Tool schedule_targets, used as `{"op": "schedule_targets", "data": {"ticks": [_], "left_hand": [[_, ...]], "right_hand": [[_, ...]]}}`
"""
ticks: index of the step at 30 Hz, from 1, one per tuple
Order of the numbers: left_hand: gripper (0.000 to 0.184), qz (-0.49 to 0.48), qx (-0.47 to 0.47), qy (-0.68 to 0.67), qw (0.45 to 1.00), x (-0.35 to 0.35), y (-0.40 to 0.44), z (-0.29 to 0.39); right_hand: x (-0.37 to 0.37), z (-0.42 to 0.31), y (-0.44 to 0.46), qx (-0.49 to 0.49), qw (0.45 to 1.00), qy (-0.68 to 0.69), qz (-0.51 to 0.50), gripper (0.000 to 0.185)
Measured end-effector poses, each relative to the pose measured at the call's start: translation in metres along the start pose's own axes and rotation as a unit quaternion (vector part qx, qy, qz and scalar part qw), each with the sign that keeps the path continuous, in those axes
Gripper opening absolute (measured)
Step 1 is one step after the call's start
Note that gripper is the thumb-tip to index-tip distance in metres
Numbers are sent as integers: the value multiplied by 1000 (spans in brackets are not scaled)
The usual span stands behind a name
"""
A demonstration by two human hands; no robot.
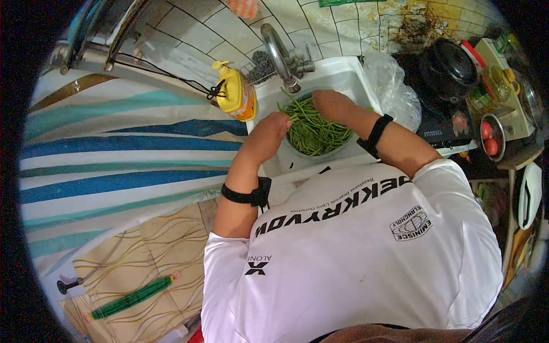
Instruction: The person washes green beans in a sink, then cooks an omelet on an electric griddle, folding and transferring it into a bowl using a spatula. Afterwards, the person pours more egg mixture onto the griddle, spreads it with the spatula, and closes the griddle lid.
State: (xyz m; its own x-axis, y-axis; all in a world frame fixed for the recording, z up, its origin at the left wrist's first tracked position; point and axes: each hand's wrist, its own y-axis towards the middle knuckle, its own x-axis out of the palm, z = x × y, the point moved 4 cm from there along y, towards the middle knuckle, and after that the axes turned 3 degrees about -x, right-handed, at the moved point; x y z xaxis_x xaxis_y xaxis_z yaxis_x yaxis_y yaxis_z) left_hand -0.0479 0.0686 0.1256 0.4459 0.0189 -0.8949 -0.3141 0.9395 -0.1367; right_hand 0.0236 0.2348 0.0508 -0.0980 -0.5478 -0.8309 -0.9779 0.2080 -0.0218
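A heap of long, thin green vegetable stems (pixel 320 134) fills a round basin (pixel 309 154) standing in the white sink (pixel 351 71). At the basin's left rim, my left hand (pixel 269 136) is closed, its fingertips pinching stems at the edge of the heap. My right hand (pixel 333 107) rests over the upper right of the heap with its fingers curled down among the stems; its fingertips are hidden. The faucet (pixel 279 54) curves over the sink just beyond the basin.
A yellow bottle (pixel 235 94) stands left of the sink. To the right are a clear plastic bag (pixel 394 91), a black pot (pixel 449 63), an oil bottle (pixel 489 88) and a metal bowl (pixel 493 128) holding red tomatoes. A striped cloth (pixel 131 143) covers the left side.
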Motion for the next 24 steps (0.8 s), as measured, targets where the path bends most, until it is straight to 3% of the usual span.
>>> {"op": "schedule_targets", "data": {"ticks": [3, 5, 6, 8, 9, 11, 12, 15, 17, 18, 20, 22, 24], "left_hand": [[18, 35, 38, -23, 998, 13, -2, -15], [43, 82, 82, 26, 993, 18, 1, -11], [43, 80, 87, 25, 993, 17, 4, -3], [71, -8, -83, -61, 995, 17, 8, 3], [71, -9, -83, -61, 995, 17, 10, 6], [87, -39, -112, -81, 990, 20, 15, 5], [87, -38, -112, -81, 990, 22, 15, 3], [80, -20, -94, -114, 989, 22, 14, 1], [51, 1, -122, -119, 985, 8, 6, 8], [51, 2, -124, -118, 985, 13, 3, -7], [20, 35, -54, -87, 994, 23, -1, -45], [17, 67, -52, -78, 993, 16, -12, -46], [19, 99, -51, -68, 991, 11, -20, -48]], "right_hand": [[2, -5, -6, -37, 999, 16, -25, 26], [-2, -13, -11, -71, 997, 20, -20, 29], [-5, -17, -14, -104, 994, 25, -14, 32], [7, -13, -10, -137, 988, 61, 44, 30], [1, -23, -11, -178, 974, 98, 101, 29], [-3, -38, -12, -183, 965, 165, 86, 25], [-8, -44, -14, -186, 952, 231, 71, 22], [-9, -39, -11, -147, 968, 200, 22, 17], [-19, -29, -9, -152, 967, 196, 55, 15], [-23, -24, -9, -156, 965, 192, 89, 14], [-24, -21, -12, -174, 961, 195, 91, 13], [-21, -18, -12, -190, 957, 198, 94, 12], [-4, -24, -10, -244, 965, 95, 18, 11]]}}
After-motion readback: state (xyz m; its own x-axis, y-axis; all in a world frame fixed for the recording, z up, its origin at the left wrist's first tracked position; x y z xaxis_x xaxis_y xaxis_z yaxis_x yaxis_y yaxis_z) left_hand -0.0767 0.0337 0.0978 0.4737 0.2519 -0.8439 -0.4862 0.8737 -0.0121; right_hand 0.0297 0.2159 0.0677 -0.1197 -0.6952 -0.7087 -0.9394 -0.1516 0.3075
